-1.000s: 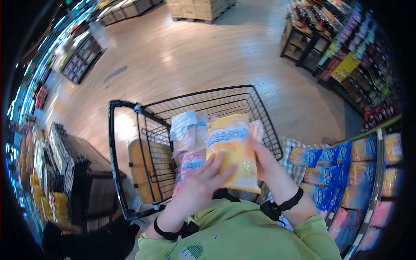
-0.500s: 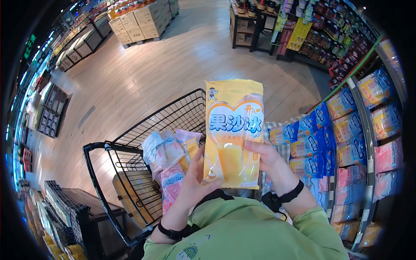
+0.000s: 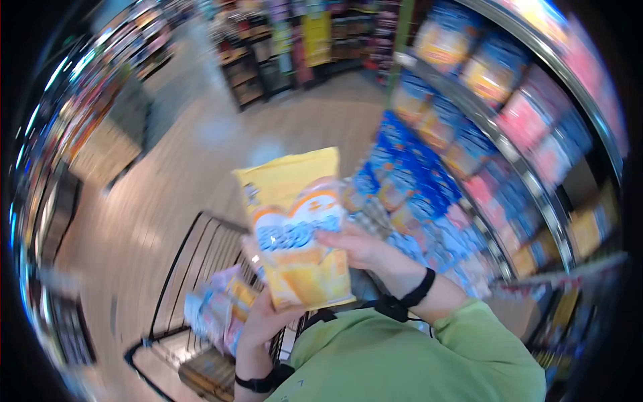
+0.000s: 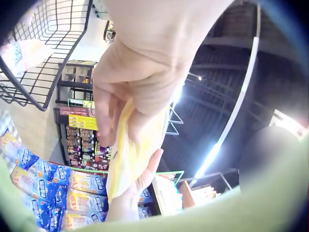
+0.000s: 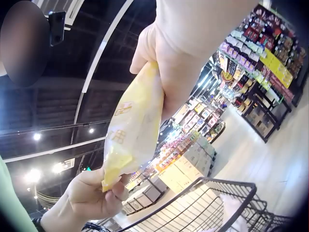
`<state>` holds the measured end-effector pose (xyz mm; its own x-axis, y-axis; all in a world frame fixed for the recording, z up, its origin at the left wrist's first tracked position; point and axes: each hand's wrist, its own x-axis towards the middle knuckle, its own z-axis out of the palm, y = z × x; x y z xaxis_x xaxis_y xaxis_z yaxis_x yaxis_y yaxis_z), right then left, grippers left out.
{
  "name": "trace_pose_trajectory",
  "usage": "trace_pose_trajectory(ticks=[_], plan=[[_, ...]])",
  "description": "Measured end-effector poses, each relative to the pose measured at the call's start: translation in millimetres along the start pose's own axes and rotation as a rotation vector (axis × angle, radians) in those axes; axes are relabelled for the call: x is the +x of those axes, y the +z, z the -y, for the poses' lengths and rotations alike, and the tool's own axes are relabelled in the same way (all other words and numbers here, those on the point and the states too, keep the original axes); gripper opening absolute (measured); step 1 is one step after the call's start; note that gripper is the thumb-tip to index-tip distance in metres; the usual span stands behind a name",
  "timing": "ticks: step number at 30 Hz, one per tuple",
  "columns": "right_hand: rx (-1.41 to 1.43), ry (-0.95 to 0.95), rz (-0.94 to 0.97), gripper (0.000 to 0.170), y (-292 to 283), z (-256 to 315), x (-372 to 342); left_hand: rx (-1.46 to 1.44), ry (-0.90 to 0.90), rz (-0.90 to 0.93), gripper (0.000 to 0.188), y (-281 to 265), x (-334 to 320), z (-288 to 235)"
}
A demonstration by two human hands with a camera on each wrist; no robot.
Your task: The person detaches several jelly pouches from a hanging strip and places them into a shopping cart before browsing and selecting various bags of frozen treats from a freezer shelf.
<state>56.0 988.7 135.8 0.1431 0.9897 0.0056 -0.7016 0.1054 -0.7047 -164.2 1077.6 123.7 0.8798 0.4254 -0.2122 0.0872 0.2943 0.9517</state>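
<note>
A yellow plastic snack packet (image 3: 301, 281), printed with a heart and blue lettering, is held up in front of the green shirt, leaning a little to the left. My left hand (image 3: 266, 320) grips its lower left edge, partly behind it. On the other side my right hand (image 3: 358, 248) pinches the right edge, thumb over the printed front. Seen edge-on in the right wrist view, the packet (image 5: 135, 125) runs between the right hand (image 5: 176, 63) above and the left hand (image 5: 94, 195) below.
Left of the packet stands a black wire shopping cart (image 3: 175, 285) with several pastel packets (image 3: 214, 305) in it. Shelves on the right carry blue packets (image 3: 429, 177) and pink packets (image 3: 526, 124). Stacked cartons (image 3: 107, 151) stand at far left.
The head view has swung right, bringing the shelves nearer the middle. The packet has tilted left, and my left hand has moved from its front to its lower left edge.
</note>
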Motion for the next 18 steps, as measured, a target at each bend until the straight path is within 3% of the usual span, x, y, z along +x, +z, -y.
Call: trace_pose_trajectory(ticks=[2, 3, 5, 11, 12, 14, 15, 17, 18], plan=[[-0.062, -0.080, 0.012, 0.048, -16.9, 11.5, -23.1, 0.034, 0.160, 0.043, 0.053, 17.5, 20.4, -3.4], [-0.071, -0.133, -0.047, 0.048, -22.3, 20.3, -37.1, 0.039, 0.147, 0.122, 0.053, 28.9, 32.8, -8.2], [-0.637, -0.080, -0.039, 0.044, -33.6, 37.3, -65.8, 0.108, 0.120, 0.163, 0.052, 54.6, 56.8, -13.4], [-0.649, -0.359, -0.460, 0.040, -75.0, 64.2, -164.3, 0.001, 0.126, 0.266, 0.034, 163.1, 121.6, 13.5], [-0.650, -0.383, -0.506, 0.040, -81.3, 67.3, -181.9, 0.082, 0.058, 0.329, 0.031, 181.0, 127.2, 13.3], [-0.418, -0.603, -0.745, 0.038, -90.2, 72.6, -213.8, 0.161, -0.049, 0.460, 0.026, 207.7, 142.8, 27.1], [-0.419, -0.625, -0.774, 0.038, -92.7, 76.9, -231.5, 0.167, -0.053, 0.495, 0.026, 222.2, 148.6, 35.7], [-0.530, -0.496, -0.894, 0.033, -98.1, 88.4, -270.6, 0.258, -0.083, 0.662, 0.028, 255.7, 157.9, 48.3], [-0.420, -0.566, -0.910, 0.028, -100.1, 87.2, -283.6, 0.278, -0.120, 0.724, 0.033, 270.8, 161.6, 52.0]])
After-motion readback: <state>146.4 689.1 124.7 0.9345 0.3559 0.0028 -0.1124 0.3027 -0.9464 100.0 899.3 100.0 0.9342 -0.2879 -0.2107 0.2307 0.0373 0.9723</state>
